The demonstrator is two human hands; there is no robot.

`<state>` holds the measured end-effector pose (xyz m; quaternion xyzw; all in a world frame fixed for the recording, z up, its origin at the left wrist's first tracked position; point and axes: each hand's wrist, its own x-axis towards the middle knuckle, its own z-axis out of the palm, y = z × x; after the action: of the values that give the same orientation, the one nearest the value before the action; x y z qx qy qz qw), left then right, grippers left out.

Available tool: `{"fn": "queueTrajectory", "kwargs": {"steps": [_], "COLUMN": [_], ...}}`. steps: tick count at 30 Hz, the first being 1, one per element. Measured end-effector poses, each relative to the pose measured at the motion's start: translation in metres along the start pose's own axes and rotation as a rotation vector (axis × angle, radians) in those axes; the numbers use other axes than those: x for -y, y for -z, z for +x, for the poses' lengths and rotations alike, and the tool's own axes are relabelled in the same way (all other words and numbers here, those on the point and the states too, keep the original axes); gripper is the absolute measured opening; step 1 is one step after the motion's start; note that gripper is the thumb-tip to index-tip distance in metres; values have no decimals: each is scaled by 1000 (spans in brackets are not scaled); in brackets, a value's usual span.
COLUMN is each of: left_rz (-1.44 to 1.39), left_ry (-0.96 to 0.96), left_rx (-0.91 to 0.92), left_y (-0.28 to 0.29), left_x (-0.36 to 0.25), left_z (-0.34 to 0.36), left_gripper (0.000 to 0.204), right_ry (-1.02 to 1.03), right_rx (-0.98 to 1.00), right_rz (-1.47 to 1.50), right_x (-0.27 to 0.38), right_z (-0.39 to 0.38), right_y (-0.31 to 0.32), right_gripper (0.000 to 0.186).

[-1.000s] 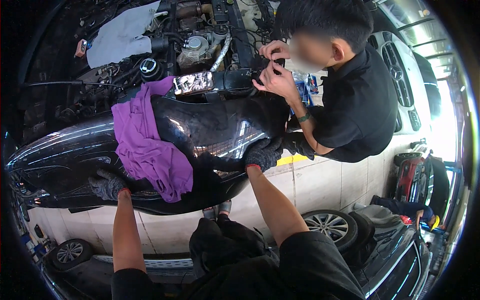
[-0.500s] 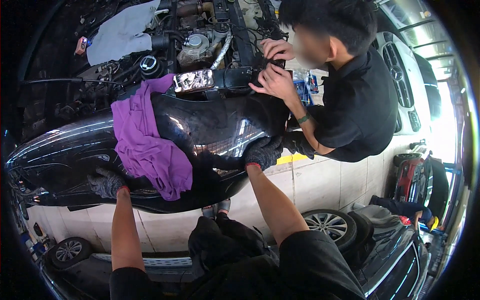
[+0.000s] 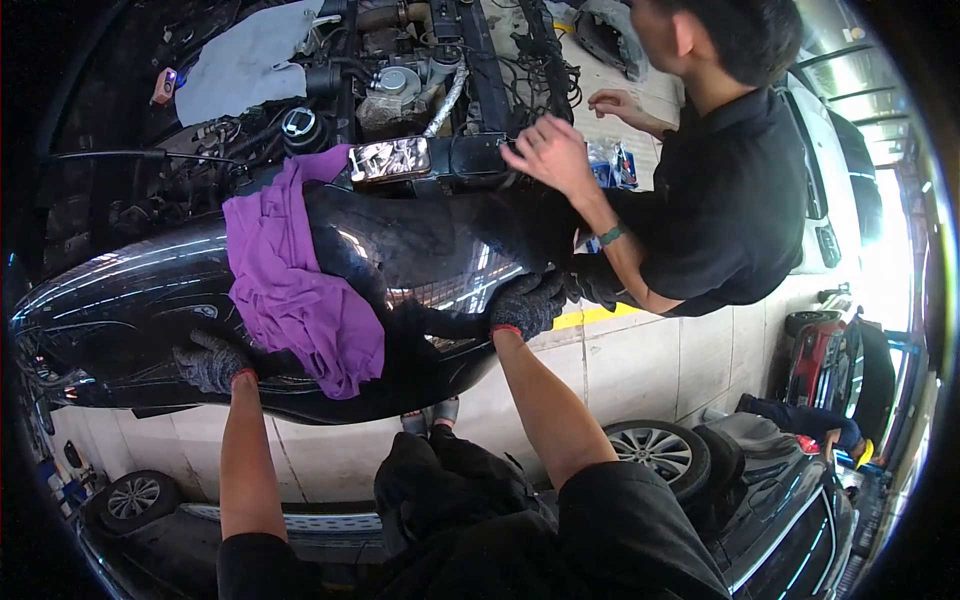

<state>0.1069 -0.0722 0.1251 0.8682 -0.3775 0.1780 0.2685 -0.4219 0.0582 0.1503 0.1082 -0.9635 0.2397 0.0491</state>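
Observation:
A glossy black car body panel, curved and long, spans the view in front of me. My left hand, in a dark grey knit glove with a red cuff, lies on its near side with the fingers apart. Gloved alike, my right hand is wrapped over the panel's right end; its fingertips are partly hidden. Between my hands a crumpled purple cloth drapes over the panel. A phone with a reflective screen lies beyond the panel's far edge.
Behind the panel is an open engine bay with a grey cloth. A co-worker in black leans in at the right, beside a blue tool tray. Parked cars stand around; a wheel shows behind my right arm.
The co-worker has leaned back to the right, and one hand has come away from the panel's far right corner. My hands and the panel have barely moved.

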Motion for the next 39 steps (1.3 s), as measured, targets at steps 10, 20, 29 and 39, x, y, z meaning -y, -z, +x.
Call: {"fn": "queueTrajectory", "kwargs": {"steps": [10, 20, 29, 39], "left_rz": [34, -38, -68, -1], "left_ry": [-8, 20, 26, 26], "left_rx": [-25, 18, 59, 13], "left_y": [1, 1, 13, 2], "left_x": [0, -2, -16, -6], "left_z": [4, -1, -6, -3], "left_gripper": [76, 71, 69, 67], "right_ry": [31, -21, -2, 1], "right_rx": [-36, 18, 2, 11], "right_rz": [93, 49, 67, 73], "right_x": [3, 5, 1, 1], "right_z": [-6, -3, 3, -1], "right_y": [2, 9, 11, 10], "right_gripper": [55, 57, 53, 55]}}
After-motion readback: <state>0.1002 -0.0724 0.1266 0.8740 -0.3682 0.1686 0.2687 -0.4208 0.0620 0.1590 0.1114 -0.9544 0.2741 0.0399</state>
